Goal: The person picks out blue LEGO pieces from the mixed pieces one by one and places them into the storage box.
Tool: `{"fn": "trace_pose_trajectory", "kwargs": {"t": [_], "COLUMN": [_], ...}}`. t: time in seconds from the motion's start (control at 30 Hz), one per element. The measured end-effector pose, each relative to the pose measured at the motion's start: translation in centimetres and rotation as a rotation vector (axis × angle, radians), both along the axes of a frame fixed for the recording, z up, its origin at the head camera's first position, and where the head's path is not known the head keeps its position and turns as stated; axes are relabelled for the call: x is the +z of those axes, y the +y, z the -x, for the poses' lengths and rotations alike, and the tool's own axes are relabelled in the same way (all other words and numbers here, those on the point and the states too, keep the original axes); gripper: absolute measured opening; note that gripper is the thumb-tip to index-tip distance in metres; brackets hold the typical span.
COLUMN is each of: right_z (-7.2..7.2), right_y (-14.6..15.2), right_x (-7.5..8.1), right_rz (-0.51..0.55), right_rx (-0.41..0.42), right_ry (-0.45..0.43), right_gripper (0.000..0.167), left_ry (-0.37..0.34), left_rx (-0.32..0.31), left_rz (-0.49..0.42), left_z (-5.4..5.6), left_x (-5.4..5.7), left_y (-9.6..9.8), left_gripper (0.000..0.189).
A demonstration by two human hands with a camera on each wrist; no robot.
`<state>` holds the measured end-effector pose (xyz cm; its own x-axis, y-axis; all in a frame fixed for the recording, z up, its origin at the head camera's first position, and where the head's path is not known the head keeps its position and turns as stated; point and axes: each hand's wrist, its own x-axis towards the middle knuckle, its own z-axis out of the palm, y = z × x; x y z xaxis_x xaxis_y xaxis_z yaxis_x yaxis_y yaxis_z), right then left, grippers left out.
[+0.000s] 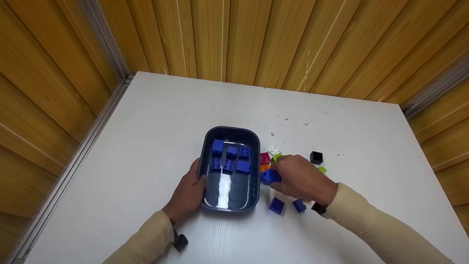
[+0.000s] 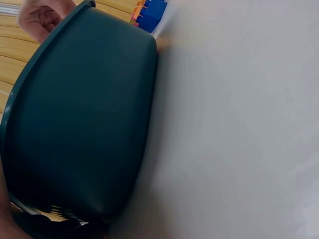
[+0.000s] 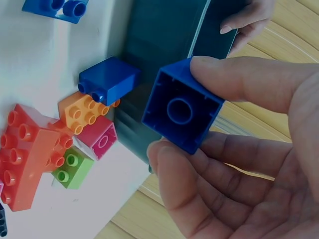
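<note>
The left hand [image 1: 187,192] gripped the tray [image 1: 239,194] at eight o'clock, while just outside its three o'clock side the right hand [image 1: 302,179] pinched a blue block [image 3: 180,110] that a slackened hold could drop

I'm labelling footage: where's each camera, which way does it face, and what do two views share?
Head: on the head, facing forward and down at the tray; left hand, right hand and sleeves show.
Left wrist: worn there, facing the tray's outside; both hands partly show.
Right wrist: worn there, facing the right hand pinching a blue brick; left hand partly shows.
Both wrist views share the tray.
</note>
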<state>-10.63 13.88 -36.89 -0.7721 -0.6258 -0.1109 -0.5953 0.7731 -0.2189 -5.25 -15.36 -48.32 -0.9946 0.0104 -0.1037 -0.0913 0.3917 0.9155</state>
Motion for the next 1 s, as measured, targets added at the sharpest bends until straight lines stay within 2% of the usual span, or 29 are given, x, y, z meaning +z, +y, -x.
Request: {"fn": "trace_pose_trajectory", "kwargs": {"t": [0.2, 0.5, 0.73, 1.0], "right_z": [0.4, 0.9, 1.3, 1.6], "right_y": [-0.7, -2.3, -3.8, -5.1], "right_x": [0.0, -0.1, -0.3, -0.1], "right_rz": [0.01, 0.026, 0.017, 0.009], "right_rx": [-0.005, 0.014, 0.066, 0.097], "right_ry": [0.002, 0.012, 0.069, 0.079], "right_gripper": [0.03, 0.032, 0.029, 0.031], "left_ry": [0.005, -0.001, -0.008, -0.013], "left_rx": [-0.003, 0.003, -0.01, -0.006], "left_rz": [-0.003, -0.009, -0.02, -0.016], "left_z": [0.0, -0.1, -0.2, -0.2], "left_x": [0.0, 0.2, 0.1, 0.2], "left_y": [0.0, 0.1, 0.1, 0.0], "left_gripper": [0.061, 0.06, 0.059, 0.059]}}
